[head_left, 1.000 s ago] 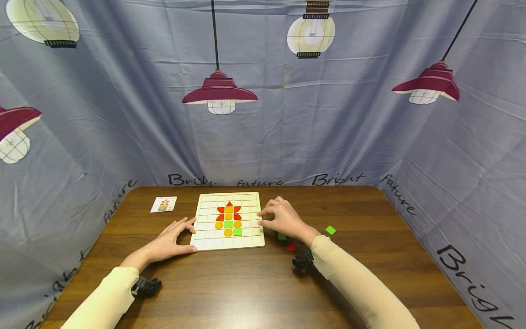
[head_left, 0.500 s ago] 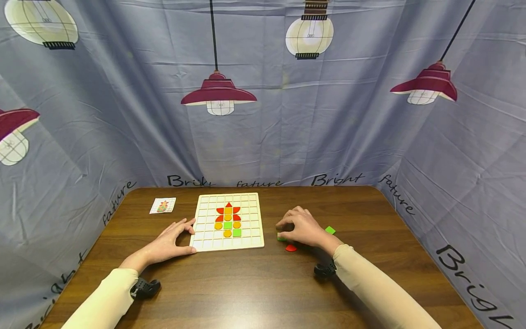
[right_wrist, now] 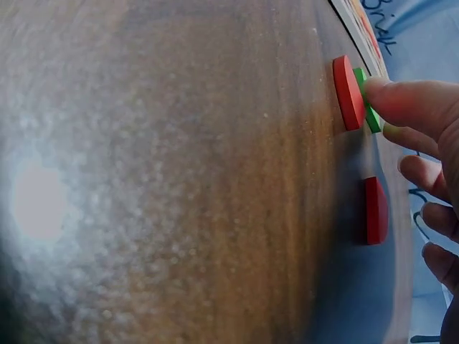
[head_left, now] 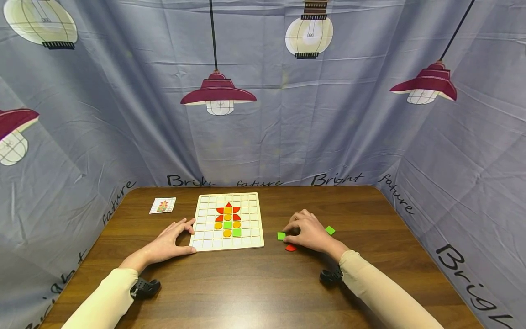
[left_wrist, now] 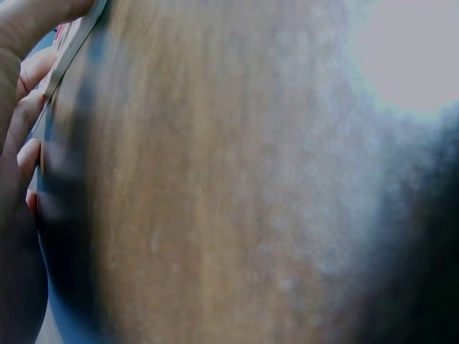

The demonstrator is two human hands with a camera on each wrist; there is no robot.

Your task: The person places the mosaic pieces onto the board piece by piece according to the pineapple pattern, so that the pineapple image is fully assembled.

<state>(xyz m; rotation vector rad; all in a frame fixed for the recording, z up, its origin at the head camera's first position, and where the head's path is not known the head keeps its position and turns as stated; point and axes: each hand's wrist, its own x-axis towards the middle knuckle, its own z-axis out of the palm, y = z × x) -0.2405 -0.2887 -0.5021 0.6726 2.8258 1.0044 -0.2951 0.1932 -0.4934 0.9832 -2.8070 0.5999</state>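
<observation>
In the head view, my left hand [head_left: 170,240] rests at the left side of a pale gridded board [head_left: 250,205], its thumb by the near corner and fingertips along the left edge. Red, yellow and green tiles form a figure on that board. My right hand [head_left: 310,233] is low over the table, right of the board, thumb and fingers apart. Its thumb tip is at a green square tile [head_left: 281,236]; contact is uncertain. A red curved-edge tile [head_left: 291,247] lies just in front. Under the hand, another red tile [right_wrist: 376,211] shows only in the right wrist view.
Another green tile [head_left: 330,230] lies right of my right hand. A small card [head_left: 163,205] with a printed coloured figure lies at the table's back left. The brown wooden table [head_left: 242,288] meets a blue-grey curtain [head_left: 263,146] at its back and sides.
My right hand has moved from the board's right edge, rightward and nearer, to the loose tiles. The green square tile is uncovered beside its thumb. My left hand stays at the board.
</observation>
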